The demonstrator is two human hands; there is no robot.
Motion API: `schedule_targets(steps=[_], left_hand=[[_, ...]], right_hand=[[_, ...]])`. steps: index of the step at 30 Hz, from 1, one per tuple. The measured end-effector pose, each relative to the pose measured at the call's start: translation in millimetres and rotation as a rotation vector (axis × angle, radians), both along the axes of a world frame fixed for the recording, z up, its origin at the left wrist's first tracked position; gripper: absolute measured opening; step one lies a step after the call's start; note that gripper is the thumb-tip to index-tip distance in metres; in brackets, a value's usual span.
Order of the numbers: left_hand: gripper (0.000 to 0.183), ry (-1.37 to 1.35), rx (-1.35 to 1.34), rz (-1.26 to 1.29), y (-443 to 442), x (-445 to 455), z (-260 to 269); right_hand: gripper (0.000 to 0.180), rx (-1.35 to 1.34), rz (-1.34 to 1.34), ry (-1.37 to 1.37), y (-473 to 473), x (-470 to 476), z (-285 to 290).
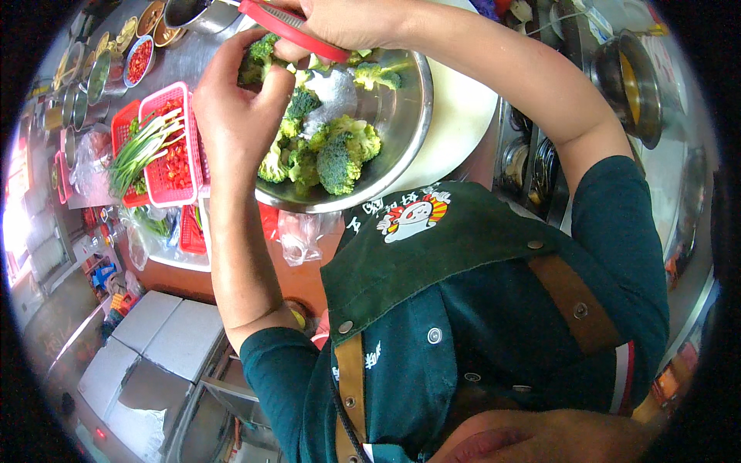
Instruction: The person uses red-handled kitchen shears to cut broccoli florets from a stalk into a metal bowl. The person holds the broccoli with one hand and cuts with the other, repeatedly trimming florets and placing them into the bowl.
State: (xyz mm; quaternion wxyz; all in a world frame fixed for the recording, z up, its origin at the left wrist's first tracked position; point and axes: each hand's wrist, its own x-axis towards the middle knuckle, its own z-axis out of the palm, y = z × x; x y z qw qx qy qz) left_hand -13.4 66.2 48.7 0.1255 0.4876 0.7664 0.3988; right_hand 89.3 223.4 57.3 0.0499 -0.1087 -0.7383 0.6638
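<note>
My left hand point(246, 98) holds a broccoli piece point(260, 58) over the far left part of a steel bowl point(425, 110). My right hand point(347, 23) grips a red-handled tool point(283, 26) with a toothed metal strip along its inside. It looks like kitchen scissors, but its upper end is cut off by the frame. The tool slants close above the fingers of my left hand. Several cut broccoli florets point(341, 153) lie in the bowl, and a smaller floret point(376, 75) rests near its right side. Beneath the bowl is a round, pale cutting board point(463, 133).
Left of the bowl, a pink basket point(191, 144) holds chopped red peppers, with spring onions point(145, 144) across it. Farther back are a bowl of red peppers point(139, 61) and several steel containers point(104, 75). A steel pot point(642, 92) stands at the right.
</note>
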Motion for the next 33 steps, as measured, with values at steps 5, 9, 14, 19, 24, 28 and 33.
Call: schedule_targets(steps=[5,9,14,19,24,28,33], left_hand=[[0.032,0.166,0.143,-0.016,5,-5,-11],[0.029,-0.277,0.086,-0.081,-6,-26,-19],[0.036,0.173,-0.059,-0.053,-2,-50,-40],[0.041,0.673,-0.073,-0.092,-3,-31,-50],[0.04,0.615,-0.456,-0.155,-10,0,-49],[0.04,0.625,-0.547,-0.126,-4,7,-58],[0.04,0.666,-0.439,-0.181,-11,4,-64]], right_hand=[[0.006,0.084,0.038,0.038,-5,-8,-1],[0.007,0.003,0.07,-0.074,1,-2,4],[0.016,0.409,0.078,-0.068,10,-9,-1],[0.028,0.728,-0.099,-0.068,8,-26,-36],[0.027,0.845,-0.203,-0.01,8,-27,-52],[0.03,0.845,-0.246,0.02,10,-18,-47],[0.037,0.791,-0.266,0.035,10,-2,-35]])
